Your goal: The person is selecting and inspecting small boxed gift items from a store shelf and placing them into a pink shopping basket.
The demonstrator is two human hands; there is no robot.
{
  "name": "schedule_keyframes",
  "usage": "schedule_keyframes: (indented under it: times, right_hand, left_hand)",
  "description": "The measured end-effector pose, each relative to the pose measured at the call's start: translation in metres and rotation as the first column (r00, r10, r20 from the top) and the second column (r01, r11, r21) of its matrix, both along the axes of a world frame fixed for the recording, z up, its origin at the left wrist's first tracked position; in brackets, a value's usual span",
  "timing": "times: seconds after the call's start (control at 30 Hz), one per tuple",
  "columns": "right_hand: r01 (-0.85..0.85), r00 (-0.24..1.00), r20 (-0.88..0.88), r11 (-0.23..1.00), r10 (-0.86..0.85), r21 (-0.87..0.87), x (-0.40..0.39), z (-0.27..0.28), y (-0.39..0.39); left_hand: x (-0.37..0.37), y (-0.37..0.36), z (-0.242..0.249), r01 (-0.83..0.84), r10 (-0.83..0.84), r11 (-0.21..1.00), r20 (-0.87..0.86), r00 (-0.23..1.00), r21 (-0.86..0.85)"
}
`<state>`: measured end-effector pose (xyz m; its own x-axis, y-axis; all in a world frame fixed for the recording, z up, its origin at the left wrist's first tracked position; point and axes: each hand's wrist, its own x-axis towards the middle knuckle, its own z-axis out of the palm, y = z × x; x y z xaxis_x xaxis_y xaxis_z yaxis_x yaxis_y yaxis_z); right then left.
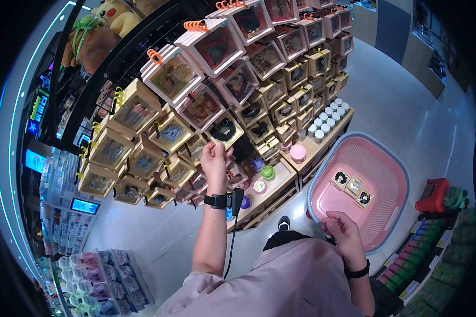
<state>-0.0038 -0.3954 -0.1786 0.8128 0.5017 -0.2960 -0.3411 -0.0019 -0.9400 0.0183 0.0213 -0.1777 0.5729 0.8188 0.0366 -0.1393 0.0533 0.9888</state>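
Note:
My left hand (215,156) is raised to the display rack, its fingers closed at the lower edge of a light wooden box frame (225,132) with a dark round piece behind its clear front. Whether the box rests on the rack is hard to tell. My right hand (342,231) is at the near rim of a pink basket (349,150), fingers curled; what they hold, if anything, is too small to name. Inside the basket lie three small wooden box frames (356,185), side by side.
Many pink and wooden boxes (214,48) hang on the rack ahead. White-lidded jars (325,122) and a pink jar (298,153) stand on the low shelf. A red item (432,195) and packaged goods (407,261) are at the right, cups (90,274) at the lower left.

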Motion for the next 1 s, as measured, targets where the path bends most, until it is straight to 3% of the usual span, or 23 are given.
schedule_keyframes:
  times: [0.27,0.47,0.6,0.67,0.7,0.77,0.8,0.83,0.9,0.97,1.0]
  right_hand:
    - [0.009,1.000,-0.011,1.000,-0.009,0.007,-0.001,-0.001,-0.004]
    - [0.019,1.000,-0.012,0.999,-0.019,0.026,0.000,-0.005,-0.008]
    - [0.034,0.999,-0.045,0.997,-0.031,0.071,0.002,-0.005,-0.008]
    - [0.032,0.994,0.108,0.999,-0.033,0.016,0.003,-0.011,-0.008]
    - [0.035,0.982,0.184,0.999,-0.032,-0.013,0.003,-0.013,-0.007]
    - [0.062,0.867,0.497,0.987,0.020,-0.148,0.005,-0.002,-0.002]
    - [0.088,0.773,0.631,0.973,0.068,-0.213,0.008,0.004,0.003]
    - [0.072,0.719,0.685,0.969,0.113,-0.235,0.011,0.009,0.008]
    - [0.033,0.593,0.777,0.958,0.211,-0.286,0.017,0.017,0.019]
    - [0.010,0.477,0.829,0.942,0.290,-0.335,0.021,0.025,0.035]
    - [0.002,0.413,0.851,0.934,0.325,-0.358,0.021,0.028,0.041]
  left_hand:
    - [0.031,0.015,-0.020,-0.144,0.151,0.986,0.078,0.986,-0.086]
    - [0.033,0.018,-0.031,-0.120,0.154,0.965,0.129,0.980,-0.235]
    - [0.017,-0.009,-0.027,-0.138,0.170,0.969,0.144,0.975,-0.206]
    - [-0.001,-0.029,-0.034,-0.164,0.179,0.981,0.148,0.973,-0.108]
    - [-0.010,-0.048,-0.032,-0.208,0.203,0.978,0.118,0.972,0.024]
    - [-0.035,-0.104,-0.003,-0.121,0.133,0.974,-0.049,0.990,0.189]
    - [-0.044,-0.125,-0.001,-0.028,0.093,0.864,-0.104,0.990,0.503]
    - [-0.049,-0.144,0.003,0.078,0.076,0.654,-0.168,0.983,0.753]
    - [-0.056,-0.184,0.018,0.321,-0.142,0.421,-0.287,0.947,0.849]
    - [-0.050,-0.203,0.017,0.401,-0.395,0.192,-0.304,0.867,0.896]
    - [-0.047,-0.210,0.015,0.437,-0.429,0.248,-0.306,0.850,0.865]
